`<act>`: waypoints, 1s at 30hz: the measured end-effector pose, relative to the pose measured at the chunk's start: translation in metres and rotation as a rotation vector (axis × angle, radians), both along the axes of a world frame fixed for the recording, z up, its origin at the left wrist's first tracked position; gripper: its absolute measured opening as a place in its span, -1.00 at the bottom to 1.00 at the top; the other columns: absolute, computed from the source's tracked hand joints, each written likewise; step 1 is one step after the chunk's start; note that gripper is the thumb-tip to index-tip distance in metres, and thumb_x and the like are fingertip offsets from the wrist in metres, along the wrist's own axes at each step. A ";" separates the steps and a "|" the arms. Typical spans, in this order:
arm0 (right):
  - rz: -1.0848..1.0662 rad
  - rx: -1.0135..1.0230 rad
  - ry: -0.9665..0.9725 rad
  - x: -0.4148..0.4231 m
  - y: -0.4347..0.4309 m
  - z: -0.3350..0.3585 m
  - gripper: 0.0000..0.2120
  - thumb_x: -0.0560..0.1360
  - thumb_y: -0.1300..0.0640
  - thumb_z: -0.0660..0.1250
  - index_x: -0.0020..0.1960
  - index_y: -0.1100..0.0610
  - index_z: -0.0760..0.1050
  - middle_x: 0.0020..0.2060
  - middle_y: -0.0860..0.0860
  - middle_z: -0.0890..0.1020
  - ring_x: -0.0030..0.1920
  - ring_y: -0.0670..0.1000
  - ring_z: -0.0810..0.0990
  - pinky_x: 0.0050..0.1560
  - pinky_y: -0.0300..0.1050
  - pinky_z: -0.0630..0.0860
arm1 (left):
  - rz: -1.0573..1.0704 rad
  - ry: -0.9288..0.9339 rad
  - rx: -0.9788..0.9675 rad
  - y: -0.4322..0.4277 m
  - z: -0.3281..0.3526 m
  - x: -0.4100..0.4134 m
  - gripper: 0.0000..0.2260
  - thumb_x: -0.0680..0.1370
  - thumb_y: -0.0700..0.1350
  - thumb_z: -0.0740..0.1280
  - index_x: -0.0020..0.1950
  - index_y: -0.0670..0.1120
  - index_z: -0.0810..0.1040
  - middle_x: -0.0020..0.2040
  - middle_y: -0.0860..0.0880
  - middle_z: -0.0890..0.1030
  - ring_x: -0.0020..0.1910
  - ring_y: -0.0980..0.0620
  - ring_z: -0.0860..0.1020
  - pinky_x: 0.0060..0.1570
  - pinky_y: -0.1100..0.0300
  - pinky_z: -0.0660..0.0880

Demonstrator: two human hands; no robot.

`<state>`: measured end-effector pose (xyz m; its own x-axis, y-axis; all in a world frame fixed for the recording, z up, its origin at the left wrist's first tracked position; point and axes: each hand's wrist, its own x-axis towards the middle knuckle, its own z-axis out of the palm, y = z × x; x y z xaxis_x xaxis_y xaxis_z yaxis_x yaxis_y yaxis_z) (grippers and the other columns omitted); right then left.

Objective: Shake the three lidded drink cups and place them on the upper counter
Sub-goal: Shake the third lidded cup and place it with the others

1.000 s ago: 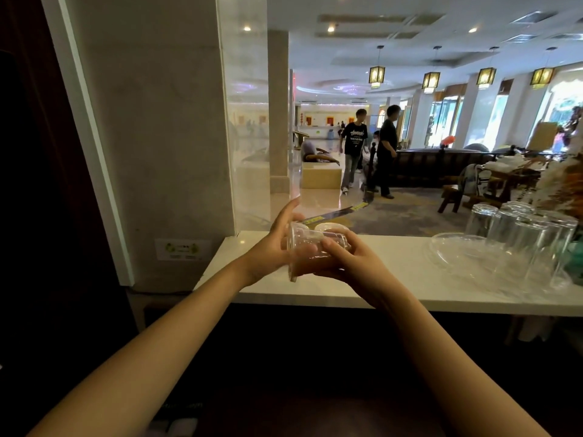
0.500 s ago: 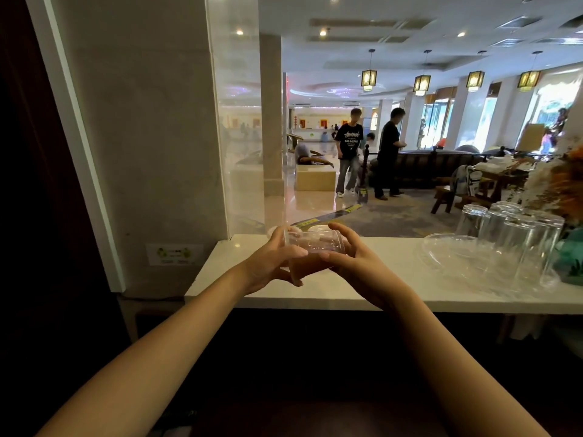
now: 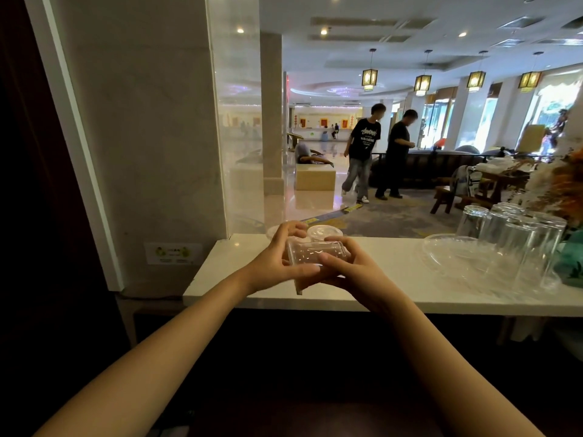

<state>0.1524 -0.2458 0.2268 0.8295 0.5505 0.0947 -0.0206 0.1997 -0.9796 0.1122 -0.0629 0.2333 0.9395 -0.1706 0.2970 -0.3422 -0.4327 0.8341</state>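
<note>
I hold a clear lidded drink cup (image 3: 310, 254) on its side, over the near part of the white upper counter (image 3: 378, 272). My left hand (image 3: 277, 263) grips its lid end and my right hand (image 3: 350, 272) grips its base end, so both hands cover parts of the cup. Right behind my hands a second lidded cup (image 3: 323, 231) stands on the counter, with only its lid showing. To its left the rim of a third cup (image 3: 272, 232) peeks out behind my left fingers.
Several upturned clear glasses (image 3: 517, 244) stand on a clear tray (image 3: 454, 257) at the counter's right end, beside a teal vase with dried flowers (image 3: 568, 197). A stone pillar (image 3: 142, 137) bounds the counter on the left. Two people (image 3: 378, 152) walk in the lobby beyond.
The cup stays held sideways in both hands and has shifted lower, closer to the counter. My left fingers have curled back around the lid end. The camera has tilted slightly.
</note>
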 end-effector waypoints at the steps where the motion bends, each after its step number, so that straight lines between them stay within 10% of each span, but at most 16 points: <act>1: 0.003 0.013 -0.024 0.000 0.000 -0.002 -0.60 0.46 0.26 0.36 0.26 0.10 0.38 0.17 0.18 0.50 0.10 0.15 0.58 -0.06 -0.07 0.64 | 0.001 0.057 -0.047 0.001 0.004 0.001 -0.50 0.49 -0.05 0.35 0.31 0.11 0.15 0.30 -0.03 0.30 0.10 0.13 0.45 -0.08 0.41 0.53; 7: 0.008 -0.061 -0.281 0.003 0.001 -0.004 -0.50 0.37 0.31 0.45 0.21 -0.05 0.42 0.23 0.15 0.48 0.20 0.16 0.54 0.17 0.02 0.55 | -0.214 0.520 -0.193 0.020 0.018 0.012 -0.14 0.09 0.24 0.55 0.32 0.10 0.32 0.29 -0.09 0.40 0.22 -0.13 0.46 0.06 0.07 0.57; 12: -0.059 -0.007 -0.145 0.011 -0.001 -0.003 -0.32 0.34 0.32 0.47 0.37 0.03 0.32 0.21 0.19 0.50 0.20 0.17 0.55 0.24 0.08 0.50 | -0.153 0.455 -0.218 0.015 0.014 0.013 -0.52 0.33 0.07 0.40 0.23 0.07 0.42 0.17 -0.08 0.51 0.12 -0.06 0.53 0.05 0.12 0.58; 20: -0.043 -0.007 -0.195 0.022 0.000 0.022 -0.62 0.39 0.20 0.43 0.20 0.21 0.52 0.12 0.19 0.63 0.16 0.14 0.60 0.27 0.05 0.49 | -0.087 0.215 -0.713 -0.014 -0.024 0.024 -0.52 0.41 -0.11 0.37 0.32 -0.12 0.40 0.20 -0.20 0.51 0.25 -0.24 0.48 0.24 -0.22 0.43; 30: -0.052 -0.369 -0.479 0.040 -0.014 0.066 -0.54 0.41 0.29 0.41 0.28 0.14 0.43 0.12 0.10 0.61 0.13 0.05 0.59 0.16 -0.07 0.52 | -0.042 0.094 -0.268 -0.018 0.014 0.044 -0.53 0.42 -0.23 0.42 0.31 -0.09 0.44 0.23 -0.10 0.55 0.20 0.00 0.51 0.09 0.28 0.50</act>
